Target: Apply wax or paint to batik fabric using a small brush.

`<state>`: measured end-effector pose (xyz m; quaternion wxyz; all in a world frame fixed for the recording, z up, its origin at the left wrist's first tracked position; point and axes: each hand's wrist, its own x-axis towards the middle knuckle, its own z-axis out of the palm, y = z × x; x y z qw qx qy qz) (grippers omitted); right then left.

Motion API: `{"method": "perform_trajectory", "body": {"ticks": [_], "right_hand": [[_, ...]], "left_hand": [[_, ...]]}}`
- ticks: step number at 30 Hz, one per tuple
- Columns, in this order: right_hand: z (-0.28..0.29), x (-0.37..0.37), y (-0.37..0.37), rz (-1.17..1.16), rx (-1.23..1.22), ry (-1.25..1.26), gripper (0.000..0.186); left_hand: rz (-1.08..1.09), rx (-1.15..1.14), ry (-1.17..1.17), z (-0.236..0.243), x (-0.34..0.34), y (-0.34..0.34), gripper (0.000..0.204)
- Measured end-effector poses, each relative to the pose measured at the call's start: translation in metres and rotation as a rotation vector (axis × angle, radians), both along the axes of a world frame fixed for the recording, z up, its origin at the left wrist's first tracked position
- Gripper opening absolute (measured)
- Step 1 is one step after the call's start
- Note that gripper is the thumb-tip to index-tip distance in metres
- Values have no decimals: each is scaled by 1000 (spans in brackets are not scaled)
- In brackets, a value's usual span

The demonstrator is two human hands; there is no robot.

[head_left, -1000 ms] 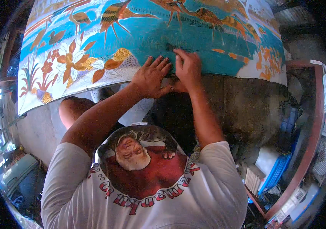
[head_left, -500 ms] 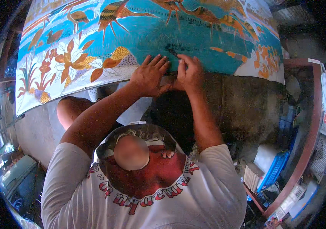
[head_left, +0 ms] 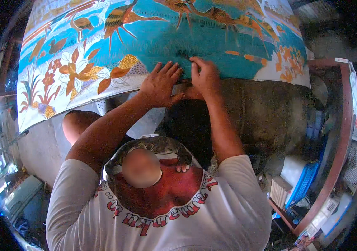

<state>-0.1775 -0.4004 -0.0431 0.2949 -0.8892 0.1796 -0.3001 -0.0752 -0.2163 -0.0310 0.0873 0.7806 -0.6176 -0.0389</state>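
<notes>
A large painted cloth (head_left: 157, 46) spreads across the upper view, with brown long-legged birds, orange and white flowers and a teal ground. Flat on its near edge lies my left hand (head_left: 159, 83), fingers stretched out and holding nothing. Just to its right, my right hand (head_left: 205, 77) is closed in a pinch around a small dark paintbrush (head_left: 184, 55). The brush touches a dark patch on the teal area, beyond my fingertips. Most of its handle is hidden by the hand, which is slightly blurred.
A reddish-brown frame (head_left: 345, 104) stands at the right. Beside it are blue folded items (head_left: 303, 184) and a pale ribbed stack (head_left: 279, 190). A grey-green box (head_left: 24, 194) sits at the lower left. My bent knee (head_left: 78, 125) is under the cloth's near edge.
The view has shifted slightly, so the cloth appears a little further left. My right hand keeps the brush on the same dark patch; my left hand stays flat on the cloth.
</notes>
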Motion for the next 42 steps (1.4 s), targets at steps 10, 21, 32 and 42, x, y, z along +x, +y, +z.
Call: {"method": "perform_trajectory", "body": {"ticks": [10,21,32,42], "right_hand": [[-1,-11,-10,-55,45,-29,19],[1,-182,-66,-422,888,-435,23],[-143,-607,-91,-180,991,-996,33],[-192,-642,-31,-1366,601,824,33]], "left_hand": [[8,42,8,4,-2,0,83],[-44,74,108,8,13,31,73],[-117,-87,162,21,8,85,63],[-67,114,109,25,8,91,64]]}}
